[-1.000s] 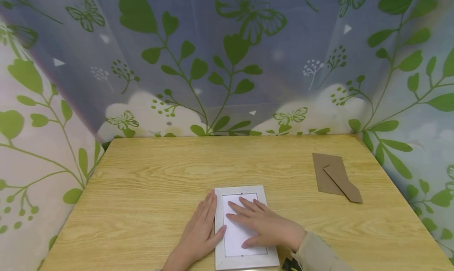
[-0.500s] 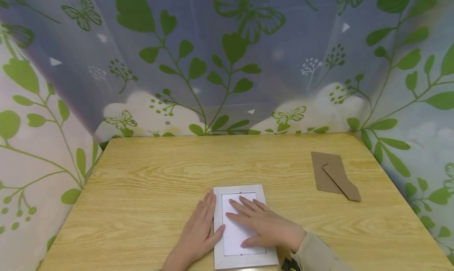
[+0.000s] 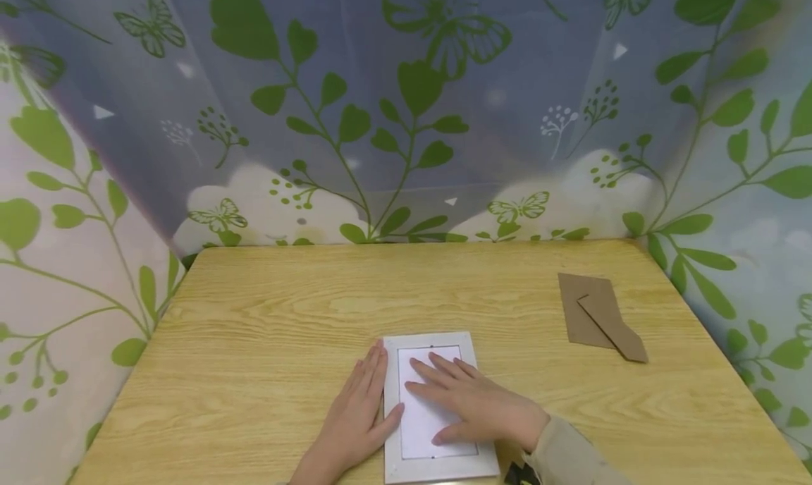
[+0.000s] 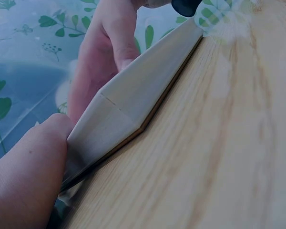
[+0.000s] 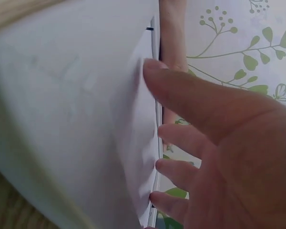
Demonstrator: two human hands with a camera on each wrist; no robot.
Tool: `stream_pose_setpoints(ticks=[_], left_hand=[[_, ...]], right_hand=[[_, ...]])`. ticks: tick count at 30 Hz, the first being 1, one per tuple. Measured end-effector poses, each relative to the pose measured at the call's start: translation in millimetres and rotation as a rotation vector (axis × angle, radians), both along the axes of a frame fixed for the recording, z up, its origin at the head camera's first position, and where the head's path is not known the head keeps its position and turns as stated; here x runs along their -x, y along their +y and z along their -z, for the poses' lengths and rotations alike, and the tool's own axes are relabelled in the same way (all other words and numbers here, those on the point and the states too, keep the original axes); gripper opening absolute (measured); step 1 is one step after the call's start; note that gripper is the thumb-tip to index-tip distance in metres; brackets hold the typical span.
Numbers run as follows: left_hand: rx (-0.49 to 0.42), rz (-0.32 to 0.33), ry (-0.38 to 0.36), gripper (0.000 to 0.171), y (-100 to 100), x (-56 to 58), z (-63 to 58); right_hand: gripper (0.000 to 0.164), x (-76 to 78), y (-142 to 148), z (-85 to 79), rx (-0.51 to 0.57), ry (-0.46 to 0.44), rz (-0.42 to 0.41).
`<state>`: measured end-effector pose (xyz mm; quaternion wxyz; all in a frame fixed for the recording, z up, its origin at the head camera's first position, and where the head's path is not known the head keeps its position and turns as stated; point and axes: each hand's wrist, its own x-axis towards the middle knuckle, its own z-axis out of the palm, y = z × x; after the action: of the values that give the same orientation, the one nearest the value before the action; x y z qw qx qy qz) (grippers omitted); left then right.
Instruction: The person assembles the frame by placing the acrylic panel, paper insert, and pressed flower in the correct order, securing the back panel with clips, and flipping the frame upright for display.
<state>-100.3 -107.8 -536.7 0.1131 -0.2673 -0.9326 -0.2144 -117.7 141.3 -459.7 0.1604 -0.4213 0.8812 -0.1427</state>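
A white picture frame [image 3: 466, 466] lies flat on the wooden table, with a white sheet of paper [image 3: 421, 421] inside its recess. My left hand [image 3: 355, 414] lies along the frame's left side, fingers straight and thumb on the border. Spread fingers of my right hand [image 3: 476, 400] rest on the paper, covering part of it. In the left wrist view the frame's side edge [image 4: 128, 95] shows beside the left hand [image 4: 33, 167]. The right wrist view shows the right hand's fingertips and thumb [image 5: 181, 90] against the paper [image 5: 136, 119].
A brown cardboard backing [image 3: 583, 316] with a strip-shaped stand [image 3: 618, 333] lies at the table's right. A small black object [image 3: 520, 474] is partly hidden by the right sleeve. A leaf-patterned curtain [image 3: 355, 118] rises behind the wooden table [image 3: 266, 316].
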Motion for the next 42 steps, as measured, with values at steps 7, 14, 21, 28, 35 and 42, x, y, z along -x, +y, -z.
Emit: stream_pose_setpoints(ticks=[7,14,21,28,35,42], left_hand=[[-0.019,0.005,-0.006,0.082,-1,0.1,-0.7],[-0.015,0.002,-0.018,0.082,0,0.3,0.0],[-0.009,-0.006,-0.004,0.082,1,-0.4,2.8],[-0.016,-0.004,-0.005,0.082,1,0.0,2.5],[-0.014,-0.009,-0.052,0.083,1,1.0,0.0],[-0.01,-0.015,-0.03,0.082,1,0.2,2.0]], right_hand=[[0.075,6.4,9,-4.4,0.098,0.005,0.025],[0.062,20.4,32,-16.5,0.243,0.138,0.179],[0.053,36.4,68,-18.0,0.409,0.311,0.406],[0.045,49.3,112,-10.2,0.539,0.502,0.577],[0.038,54.2,159,6.9,0.646,0.431,0.813],[0.042,56.0,197,33.2,0.615,0.387,1.01]])
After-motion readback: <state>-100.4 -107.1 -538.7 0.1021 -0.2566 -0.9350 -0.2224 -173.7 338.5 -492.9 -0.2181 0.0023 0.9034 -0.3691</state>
